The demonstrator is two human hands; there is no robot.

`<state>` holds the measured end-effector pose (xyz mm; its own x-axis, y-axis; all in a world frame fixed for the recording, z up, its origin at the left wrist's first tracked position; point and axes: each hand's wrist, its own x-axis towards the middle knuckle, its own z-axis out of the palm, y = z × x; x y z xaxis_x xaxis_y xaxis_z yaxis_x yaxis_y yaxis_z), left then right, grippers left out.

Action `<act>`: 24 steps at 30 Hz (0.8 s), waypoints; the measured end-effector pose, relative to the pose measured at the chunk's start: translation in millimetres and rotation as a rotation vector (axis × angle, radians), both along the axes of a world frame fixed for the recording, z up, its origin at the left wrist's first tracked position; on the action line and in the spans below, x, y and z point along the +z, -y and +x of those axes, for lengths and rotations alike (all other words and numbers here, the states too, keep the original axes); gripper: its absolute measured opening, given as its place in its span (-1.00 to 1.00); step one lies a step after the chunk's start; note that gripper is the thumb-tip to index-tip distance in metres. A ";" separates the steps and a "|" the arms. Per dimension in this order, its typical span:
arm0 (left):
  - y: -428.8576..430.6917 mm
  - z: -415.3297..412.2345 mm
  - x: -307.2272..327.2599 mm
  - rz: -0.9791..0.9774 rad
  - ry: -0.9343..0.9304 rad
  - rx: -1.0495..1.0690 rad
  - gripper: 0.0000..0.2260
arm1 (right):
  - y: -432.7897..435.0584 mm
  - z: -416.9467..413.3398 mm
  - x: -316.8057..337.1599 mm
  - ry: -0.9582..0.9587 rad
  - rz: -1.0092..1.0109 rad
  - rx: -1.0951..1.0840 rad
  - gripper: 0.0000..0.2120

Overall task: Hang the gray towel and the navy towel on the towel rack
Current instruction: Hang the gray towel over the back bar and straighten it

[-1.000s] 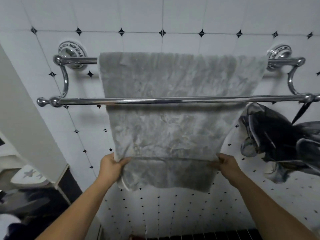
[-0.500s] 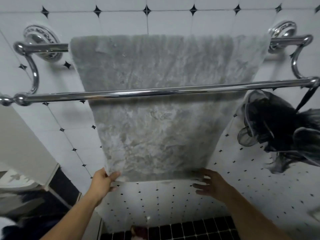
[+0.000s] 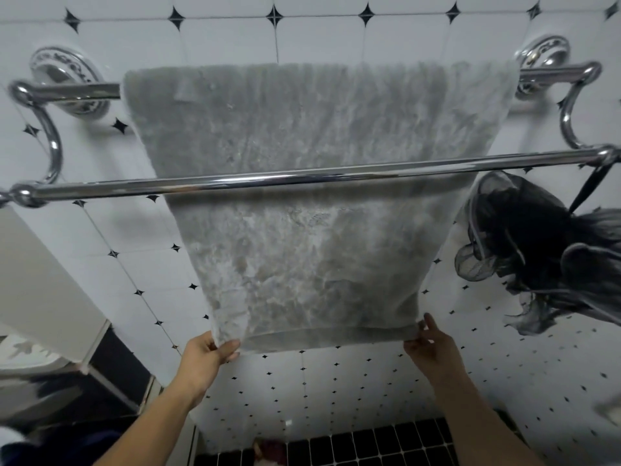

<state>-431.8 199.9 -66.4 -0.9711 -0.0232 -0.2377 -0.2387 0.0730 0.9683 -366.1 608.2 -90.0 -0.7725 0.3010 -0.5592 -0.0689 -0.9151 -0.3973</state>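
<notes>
1. White wall tiles with small black diamonds back everything; the chrome towel rack has a rear rail up near the wall and a front rail lower and closer to us
2. Far left, low down, a dark bluish heap sits in shadow; whether that is the navy towel I cannot tell, and nothing navy hangs on the rack yet
3. Left hand is pinched shut on the bottom left corner of the gray towel, thumb over the hem
4. That towel drapes over the rear rail and hangs behind the front rail, fairly flat
5. Right hand has its fingers loosely spread at the bottom right corner, touching the hem but not clearly gripping
6. Risk, as I judge it: a one-sided tug from the left could skew the towel or drag it off the rear rail
7. Far right, a black mesh pouf hangs from the front rail's end, near the towel's edge; spreading the navy towel there could snag it
</notes>
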 end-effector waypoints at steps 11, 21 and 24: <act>-21.0 17.7 95.7 -0.055 -0.325 0.057 -0.72 | 0.8 -2.7 86.1 -0.038 1.066 0.144 -0.72; -29.4 13.1 206.2 -0.098 -0.697 0.324 -0.60 | 30.1 -16.1 193.2 -0.141 1.140 -0.094 -0.94; -29.3 16.7 220.2 -0.103 -0.646 0.337 -0.70 | 37.2 -10.2 208.0 0.016 1.149 -0.116 -0.81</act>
<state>-415.1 229.3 153.8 -0.8531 -0.3365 0.3987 0.3512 0.1947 0.9158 -376.3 571.0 117.9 -0.7020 0.7076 0.0813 -0.1168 -0.0017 -0.9932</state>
